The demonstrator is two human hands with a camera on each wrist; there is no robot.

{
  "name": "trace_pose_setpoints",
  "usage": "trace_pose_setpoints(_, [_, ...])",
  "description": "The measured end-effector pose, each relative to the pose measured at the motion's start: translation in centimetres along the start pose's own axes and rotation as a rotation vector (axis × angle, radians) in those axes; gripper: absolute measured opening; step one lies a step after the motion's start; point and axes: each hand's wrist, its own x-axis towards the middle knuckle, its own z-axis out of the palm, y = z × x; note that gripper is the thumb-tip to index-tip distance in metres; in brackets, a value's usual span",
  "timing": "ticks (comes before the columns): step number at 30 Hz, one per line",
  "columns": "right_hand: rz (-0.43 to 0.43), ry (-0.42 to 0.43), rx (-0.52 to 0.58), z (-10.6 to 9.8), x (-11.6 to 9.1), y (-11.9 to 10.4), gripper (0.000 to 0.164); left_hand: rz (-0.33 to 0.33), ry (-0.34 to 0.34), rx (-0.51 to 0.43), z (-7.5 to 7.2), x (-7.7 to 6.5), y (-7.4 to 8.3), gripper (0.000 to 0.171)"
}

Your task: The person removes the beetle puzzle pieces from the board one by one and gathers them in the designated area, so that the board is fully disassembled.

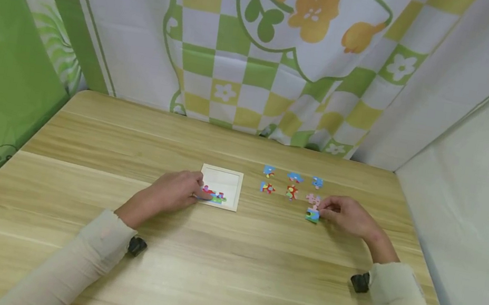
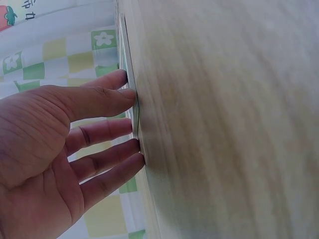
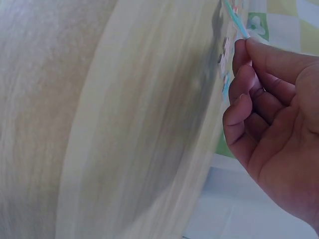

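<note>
My left hand rests at the left side of a shallow square puzzle frame, fingers spread and fairly straight. A fingertip touches the joined puzzle pieces along the frame's lower edge; the hand partly covers them. In the left wrist view, the fingers and thumb meet the frame's edge. My right hand pinches a blue-and-green puzzle piece between thumb and index finger. The right wrist view shows this piece edge-on, tilted and raised off the table. Just beyond it lies a pink puzzle piece.
More loose pieces lie in two rows right of the frame, among them a blue piece and a red piece. The wooden table ends at a patterned curtain behind. A white panel stands on the right.
</note>
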Motion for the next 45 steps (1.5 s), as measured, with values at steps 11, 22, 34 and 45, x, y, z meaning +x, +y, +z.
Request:
trace_pose_setpoints(11, [0.002,0.031,-0.028,0.5,0.5,0.3,0.008,-0.015,-0.005,-0.002,0.1,0.1,-0.1,0.031])
trace_pose_setpoints(22, [0.037,0.052,-0.045,1.0,0.8,1.1,0.013,-0.027,-0.024,0.000,-0.1,0.3,0.0,0.031])
trace_pose_setpoints(34, [0.041,0.053,-0.079,1.0,1.1,1.0,0.011,-0.032,-0.045,0.000,-0.2,0.2,0.0,0.034])
trace_pose_setpoints(45, [-0.012,0.129,-0.080,1.9,1.5,-1.5,0.011,-0.036,-0.030,-0.020,-0.2,0.2,-0.1,0.030])
